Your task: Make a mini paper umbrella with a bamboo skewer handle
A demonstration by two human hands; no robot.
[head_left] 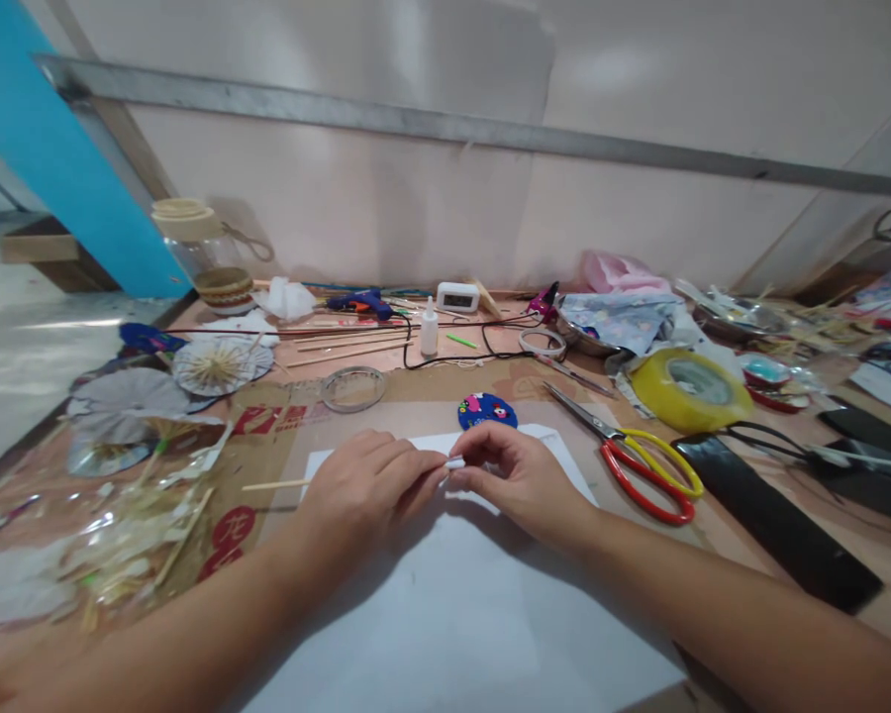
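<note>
My left hand [382,485] is closed in a pinch, with a thin wooden stick [273,485] poking out to its left. My right hand [524,475] pinches a small white rolled piece [454,462] between thumb and forefinger. The fingertips of both hands meet at this piece, and whether it sits on the stick's end is hidden by the fingers. Beneath both hands lies a white sheet of paper [460,614]. Just beyond the right hand is a round blue patterned fabric disc [488,410].
Scissors [631,456] with red and yellow handles and yellow tape [687,388] lie right. Behind stand a small glue bottle [429,332] and a white digital clock [458,297]. Pleated fabric rounds [223,366] and a lidded bottle [204,253] are left. A black strip [776,525] lies right.
</note>
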